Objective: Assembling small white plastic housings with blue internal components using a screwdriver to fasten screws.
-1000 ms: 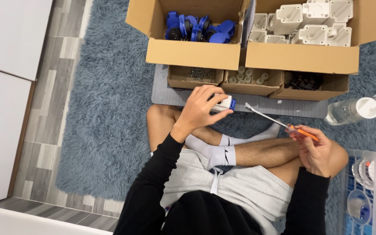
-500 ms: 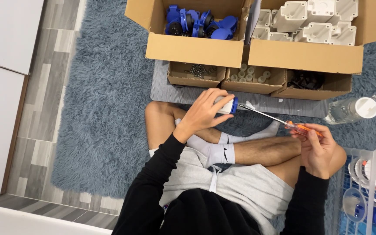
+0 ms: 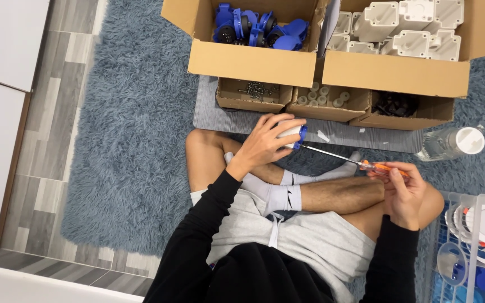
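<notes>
I have my left hand (image 3: 266, 143) wrapped over a small white and blue part (image 3: 293, 136), fingers curled tight around it so only its right end shows past my fingertips. My right hand (image 3: 402, 191) grips the orange handle of a screwdriver (image 3: 360, 163), fingers closed narrow around it near my right knee. The metal shaft runs up and to the left from those fingers, and its tip meets the blue end of the part just beside my left fingertips. Both hands sit over my crossed legs, well apart from each other, joined only by the length of the tool.

Just beyond my left fingers lies a grey mat (image 3: 209, 109), and on it three small open cardboard trays: one with dark screws (image 3: 256, 90), one with pale round caps (image 3: 322, 96), one with black bits (image 3: 395, 104) that I cannot make out. Farther past them stand two large cardboard boxes, the left one (image 3: 251, 62) holding blue pieces, the right one (image 3: 394, 73) holding pale grey housings. A clear plastic bottle (image 3: 450, 143) with a white cap lies on the blue shag rug (image 3: 130, 129), up and to the right of my right fingers. Below that hand, at the frame's edge, is a clear bin (image 3: 470, 247) with white round and blue items.
</notes>
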